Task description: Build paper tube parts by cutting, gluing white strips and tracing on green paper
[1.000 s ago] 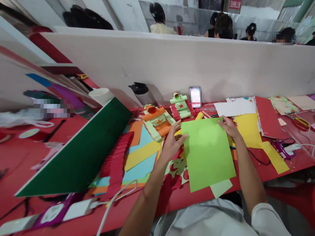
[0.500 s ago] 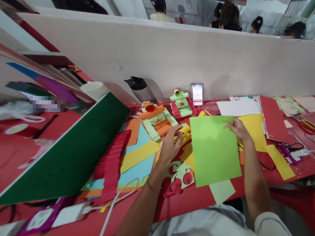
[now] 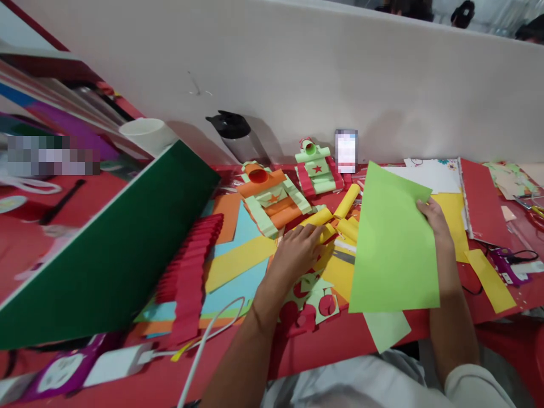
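In my right hand (image 3: pixel 434 214), a light green sheet of paper (image 3: pixel 395 249) is pinched by its upper right edge and stands tilted above the table. My left hand (image 3: pixel 300 245) reaches palm down over several yellow paper rolls (image 3: pixel 347 201), its fingers slightly bent and apart at the nearest rolls. Part of those rolls lies hidden under the fingers and behind the green sheet. Just beyond the left hand is an orange and pale green paper model (image 3: pixel 272 198) with a star on it. A smaller red and green paper model (image 3: pixel 317 170) stands behind.
A dark green board (image 3: pixel 114 249) leans at the left, beside a pleated red paper strip (image 3: pixel 189 283). A grey bottle (image 3: pixel 238 139) and a lit phone (image 3: pixel 346 151) stand by the white partition (image 3: pixel 272 73). Red and pale green scraps (image 3: pixel 312 303) and a white cable (image 3: pixel 204 345) lie nearer.
My right hand has raised the green sheet slightly and turned it. My left hand has lowered over the yellow rolls, more of which now show. The view has tipped downward.
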